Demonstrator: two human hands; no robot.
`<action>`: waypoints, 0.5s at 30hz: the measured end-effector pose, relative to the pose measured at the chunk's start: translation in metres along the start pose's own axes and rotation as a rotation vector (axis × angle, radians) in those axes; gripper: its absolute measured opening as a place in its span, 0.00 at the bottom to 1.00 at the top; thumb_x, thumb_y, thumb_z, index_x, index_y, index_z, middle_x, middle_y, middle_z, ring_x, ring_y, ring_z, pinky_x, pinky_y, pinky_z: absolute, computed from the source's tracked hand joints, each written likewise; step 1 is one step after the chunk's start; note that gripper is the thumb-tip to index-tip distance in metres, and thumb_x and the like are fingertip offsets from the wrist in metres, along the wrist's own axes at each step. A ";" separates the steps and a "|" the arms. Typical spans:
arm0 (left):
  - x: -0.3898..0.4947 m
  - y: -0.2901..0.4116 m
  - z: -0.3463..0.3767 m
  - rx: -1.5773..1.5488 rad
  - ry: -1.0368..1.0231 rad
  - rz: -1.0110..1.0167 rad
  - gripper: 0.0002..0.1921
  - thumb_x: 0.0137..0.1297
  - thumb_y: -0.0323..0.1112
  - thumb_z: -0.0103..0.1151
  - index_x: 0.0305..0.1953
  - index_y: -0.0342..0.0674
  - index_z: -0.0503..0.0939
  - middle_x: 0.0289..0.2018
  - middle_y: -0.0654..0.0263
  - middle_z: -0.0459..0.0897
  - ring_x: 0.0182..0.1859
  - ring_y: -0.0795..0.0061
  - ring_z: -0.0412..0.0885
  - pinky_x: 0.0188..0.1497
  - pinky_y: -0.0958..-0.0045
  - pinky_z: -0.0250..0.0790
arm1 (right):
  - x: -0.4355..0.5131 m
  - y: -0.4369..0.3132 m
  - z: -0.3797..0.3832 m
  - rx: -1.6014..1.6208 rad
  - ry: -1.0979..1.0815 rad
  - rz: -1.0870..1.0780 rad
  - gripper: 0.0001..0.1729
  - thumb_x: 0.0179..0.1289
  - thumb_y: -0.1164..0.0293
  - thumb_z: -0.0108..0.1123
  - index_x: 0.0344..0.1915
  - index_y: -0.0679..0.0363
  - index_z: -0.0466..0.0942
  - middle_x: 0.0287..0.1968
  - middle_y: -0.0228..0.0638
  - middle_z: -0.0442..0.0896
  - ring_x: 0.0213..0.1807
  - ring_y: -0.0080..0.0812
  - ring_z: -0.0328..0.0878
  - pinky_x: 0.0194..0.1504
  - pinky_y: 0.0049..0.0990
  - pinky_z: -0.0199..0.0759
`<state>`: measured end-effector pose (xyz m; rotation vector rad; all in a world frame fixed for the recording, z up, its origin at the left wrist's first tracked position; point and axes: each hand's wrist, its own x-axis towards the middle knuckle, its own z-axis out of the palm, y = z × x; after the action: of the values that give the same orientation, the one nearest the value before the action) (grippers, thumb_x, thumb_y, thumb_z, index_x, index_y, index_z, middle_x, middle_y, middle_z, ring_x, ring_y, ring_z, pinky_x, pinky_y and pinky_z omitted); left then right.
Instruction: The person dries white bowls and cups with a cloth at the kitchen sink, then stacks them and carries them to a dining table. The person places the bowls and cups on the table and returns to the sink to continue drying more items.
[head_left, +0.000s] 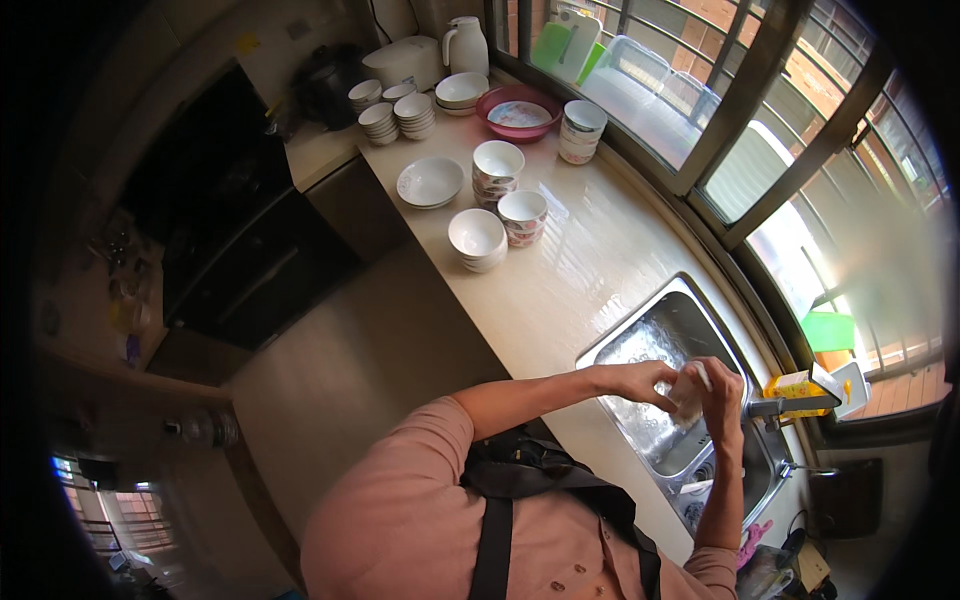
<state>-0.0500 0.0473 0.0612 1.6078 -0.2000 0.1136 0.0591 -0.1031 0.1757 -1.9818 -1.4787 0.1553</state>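
Note:
Over the stainless steel sink (652, 330), my two hands meet around a small pale object (686, 396). Fingers cover much of it, and I cannot tell whether it is a bowl or a wet cloth. My left hand (649, 384) grips its left side, with thumb and fingers curved. On the opposite side my right hand (721, 390) holds it from above, with something white under the fingers. Below them the basin looks wet and shiny. The grey faucet (787, 406) reaches in beside my right hand.
Stacked patterned bowls (523, 217), white bowls (478, 240) and a shallow dish (430, 181) stand on the countertop (570, 277). Farther back are a red basin (517, 112) and a white jug (466, 46). A yellow bottle (796, 390) stands by the faucet, below the window.

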 end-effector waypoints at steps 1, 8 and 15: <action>-0.005 0.016 -0.005 -0.100 -0.045 -0.081 0.19 0.56 0.35 0.68 0.48 0.34 0.82 0.41 0.56 0.87 0.47 0.67 0.84 0.58 0.66 0.70 | 0.005 -0.010 -0.001 -0.142 -0.053 -0.088 0.10 0.63 0.69 0.67 0.35 0.65 0.80 0.29 0.40 0.82 0.26 0.32 0.79 0.31 0.30 0.73; -0.086 0.083 -0.118 0.197 0.210 0.019 0.09 0.61 0.30 0.60 0.41 0.34 0.82 0.30 0.61 0.85 0.34 0.74 0.83 0.38 0.72 0.74 | -0.015 -0.038 0.011 0.188 -0.157 0.464 0.19 0.54 0.62 0.75 0.30 0.67 0.80 0.22 0.28 0.76 0.25 0.18 0.71 0.28 0.22 0.64; -0.132 0.098 -0.179 0.197 0.261 0.108 0.10 0.60 0.35 0.64 0.39 0.36 0.83 0.27 0.62 0.84 0.30 0.74 0.79 0.36 0.71 0.72 | -0.011 -0.101 0.179 0.236 0.336 0.400 0.23 0.69 0.54 0.56 0.48 0.64 0.80 0.40 0.36 0.86 0.40 0.30 0.82 0.46 0.28 0.77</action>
<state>-0.1893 0.2295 0.1401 1.7586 -0.0744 0.4355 -0.1097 -0.0215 0.0893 -1.9707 -0.8073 0.1494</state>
